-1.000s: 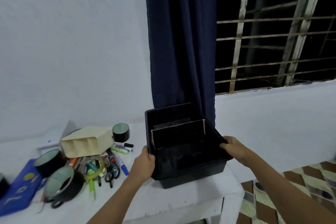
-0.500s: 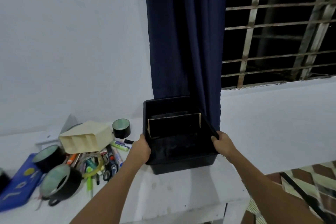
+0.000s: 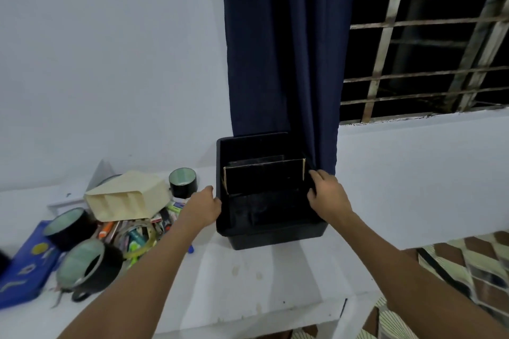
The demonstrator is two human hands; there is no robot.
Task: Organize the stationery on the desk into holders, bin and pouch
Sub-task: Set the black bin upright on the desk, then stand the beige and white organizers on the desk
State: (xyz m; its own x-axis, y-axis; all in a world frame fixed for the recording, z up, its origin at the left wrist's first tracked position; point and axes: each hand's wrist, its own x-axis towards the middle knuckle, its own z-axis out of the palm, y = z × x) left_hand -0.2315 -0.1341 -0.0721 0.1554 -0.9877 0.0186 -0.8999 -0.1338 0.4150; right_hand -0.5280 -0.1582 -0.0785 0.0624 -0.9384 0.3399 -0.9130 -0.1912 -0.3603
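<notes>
The black bin (image 3: 271,195), set at the desk's (image 3: 248,283) back edge against the curtain (image 3: 283,49), is grasped at its side walls by the left hand (image 3: 202,208) and right hand (image 3: 326,195); placement appears in hand, and loading from the stationery pile (image 3: 132,231) would be called for next.

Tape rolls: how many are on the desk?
4: a small black one behind the cream holder, two big black ones by the blue pouch, a clear one atop the pens. More may be hidden.

no readable text anywhere; the blue pouch (image 3: 24,272) bears pale marks too blurred to make out.
</notes>
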